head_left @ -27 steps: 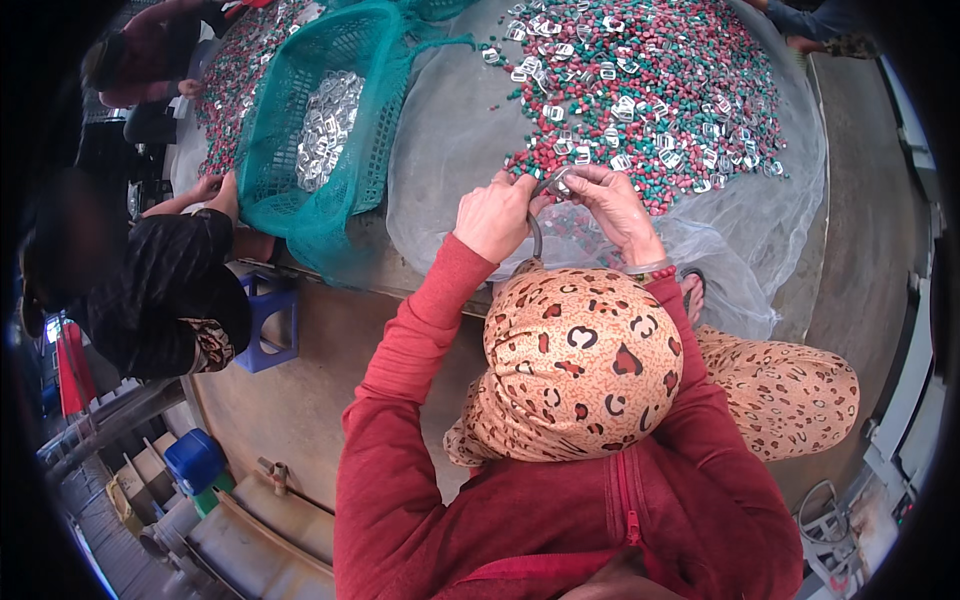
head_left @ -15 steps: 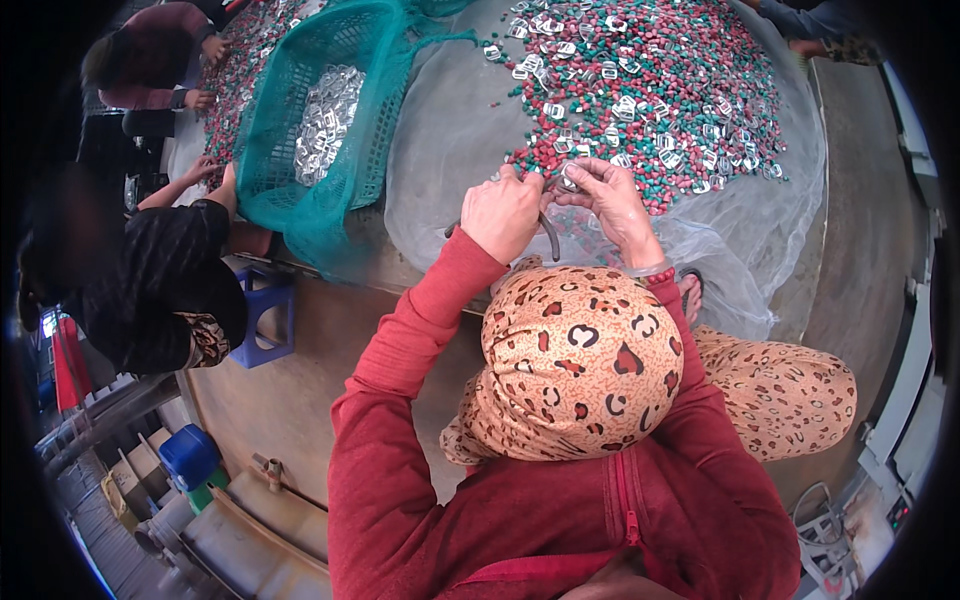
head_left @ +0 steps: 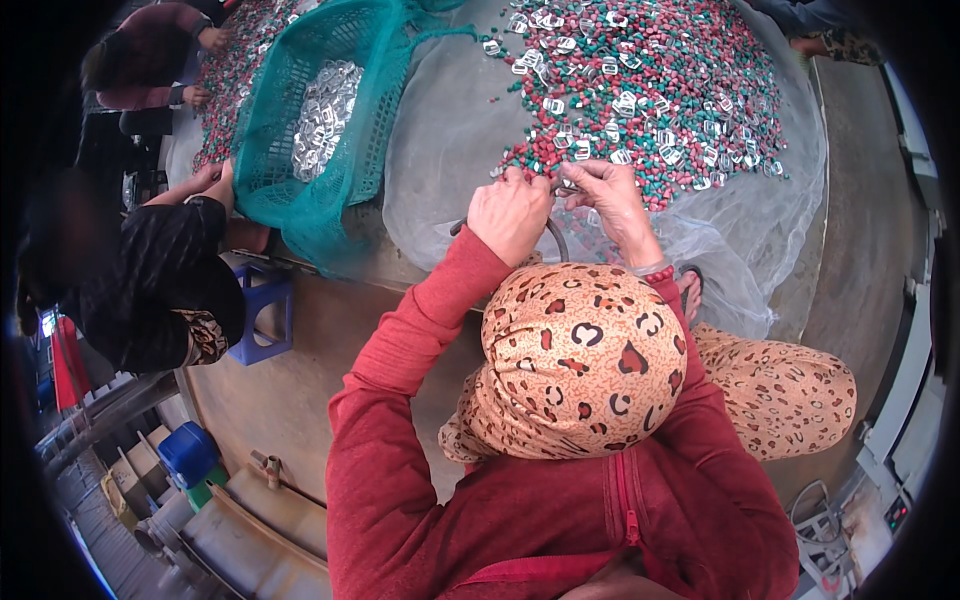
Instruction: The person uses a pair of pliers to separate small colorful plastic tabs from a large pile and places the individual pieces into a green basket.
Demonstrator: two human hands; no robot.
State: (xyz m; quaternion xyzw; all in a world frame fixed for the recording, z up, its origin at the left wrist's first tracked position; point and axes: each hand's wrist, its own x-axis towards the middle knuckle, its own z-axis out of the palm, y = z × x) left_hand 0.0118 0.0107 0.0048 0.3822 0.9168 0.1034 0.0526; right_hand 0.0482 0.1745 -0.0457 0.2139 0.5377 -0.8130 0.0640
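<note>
My left hand (head_left: 511,214) is closed in a fist around a dark tool (head_left: 558,240) with two curved ends. They stick out on both sides of the fist and look like plier handles; its working end is hidden. Just beside it, the thumb and fingers of my right hand (head_left: 612,203) are pinched together. What they hold is too small and covered to make out. Beyond both hands spreads a pile of small red and green pellets (head_left: 690,120), with silver buckle-like metal pieces (head_left: 625,104) scattered through it.
A green mesh basket (head_left: 371,150), holding silver metal pieces (head_left: 325,120), stands left of the pile. Translucent sheeting (head_left: 430,130) lies under the pellets. At left sits a person in black (head_left: 150,270) near a blue stool (head_left: 265,315). Another person's hand (head_left: 196,95) touches pellets at far left.
My left hand has shifted slightly right with the dark tool. A shiny piece at my right fingertips no longer shows clearly. The person in black has drawn a hand back from the pellets.
</note>
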